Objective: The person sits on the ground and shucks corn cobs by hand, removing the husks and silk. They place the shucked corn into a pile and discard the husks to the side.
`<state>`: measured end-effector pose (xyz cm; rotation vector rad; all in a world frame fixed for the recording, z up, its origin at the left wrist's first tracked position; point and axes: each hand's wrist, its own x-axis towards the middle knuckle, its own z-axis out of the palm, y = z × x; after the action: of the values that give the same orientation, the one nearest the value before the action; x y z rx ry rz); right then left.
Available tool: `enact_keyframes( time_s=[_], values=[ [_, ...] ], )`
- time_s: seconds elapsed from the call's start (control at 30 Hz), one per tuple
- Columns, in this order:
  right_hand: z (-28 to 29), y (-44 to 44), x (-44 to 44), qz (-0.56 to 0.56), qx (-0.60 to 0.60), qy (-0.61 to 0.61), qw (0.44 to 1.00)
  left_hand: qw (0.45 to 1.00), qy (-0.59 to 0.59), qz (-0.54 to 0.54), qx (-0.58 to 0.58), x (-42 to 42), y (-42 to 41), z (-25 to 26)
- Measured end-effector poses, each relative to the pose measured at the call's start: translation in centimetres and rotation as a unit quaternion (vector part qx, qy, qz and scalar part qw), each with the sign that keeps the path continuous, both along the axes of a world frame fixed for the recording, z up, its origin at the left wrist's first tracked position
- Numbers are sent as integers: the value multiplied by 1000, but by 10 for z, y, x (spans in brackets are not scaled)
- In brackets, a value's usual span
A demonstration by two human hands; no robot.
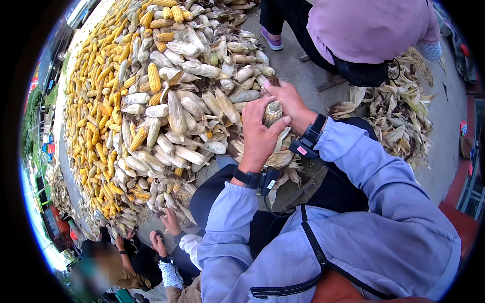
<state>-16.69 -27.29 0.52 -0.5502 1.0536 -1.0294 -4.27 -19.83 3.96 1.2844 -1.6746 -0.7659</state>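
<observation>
An ear of corn [273, 113] with pale kernels stands out between my two hands. My left hand [259, 128] is wrapped around it, with the thumb across its near side. On the far side, my right hand [288, 100] is closed by the ear, and brown corn silk [274, 80] shows at its fingertips; its palm side is hidden. Black straps with small devices circle both wrists. Beyond my hands lies a large heap of corn: ears in dry husks [185, 106] nearest, bare yellow ears [98, 125] farther left.
Loose husks [280, 159] lie between my knees. A larger pile of stripped husks [398, 113] is at the right. A person in a pink top [371, 30] is close at the upper right. Other people's hands [170, 221] are at the heap's lower edge, left of my knee.
</observation>
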Motion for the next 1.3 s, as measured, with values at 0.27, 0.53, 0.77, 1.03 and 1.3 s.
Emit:
enact_keyframes(
  time_s=[0.27,0.53,0.77,1.03,1.3],
  values=[
    [-12,-12,6,-67,24,-46,996,979,202,11,22,2,7,-9],
    [-2,-32,-22,-65,91,-149,983,839,536,72,60,37,-2,9],
    [19,-23,-10,32,-4,-112,993,776,613,113,98,69,-11,-11],
    [27,-10,-15,216,-147,112,959,777,604,158,78,87,-26,-12],
    [7,8,1,403,-169,219,872,805,570,151,60,60,-15,-14]
  ],
)
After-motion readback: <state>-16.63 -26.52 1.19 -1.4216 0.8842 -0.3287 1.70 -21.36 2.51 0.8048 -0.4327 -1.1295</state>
